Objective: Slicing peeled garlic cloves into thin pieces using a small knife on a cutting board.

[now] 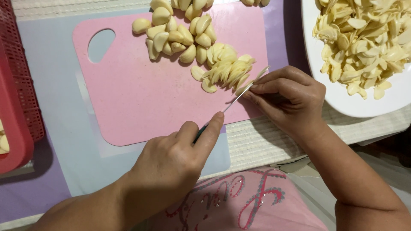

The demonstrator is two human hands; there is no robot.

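My left hand (pixel 171 162) grips a small knife by its green handle, index finger stretched along the spine. The thin blade (pixel 240 95) points up and right over the pink cutting board (pixel 141 98). Against the blade near its tip, my right hand (pixel 291 98) pinches a garlic clove (pixel 240 89), mostly hidden by the fingertips. A fan of garlic slices (pixel 227 70) lies just left of the blade. Several whole peeled cloves (pixel 180 36) are heaped at the board's far edge.
A white plate (pixel 338 100) piled with garlic slices (pixel 368 38) sits at the far right. A red plastic basket (pixel 17 94) stands at the left edge. The board rests on a pale blue mat (pixel 55 85) and a woven white mat (pixel 261 141).
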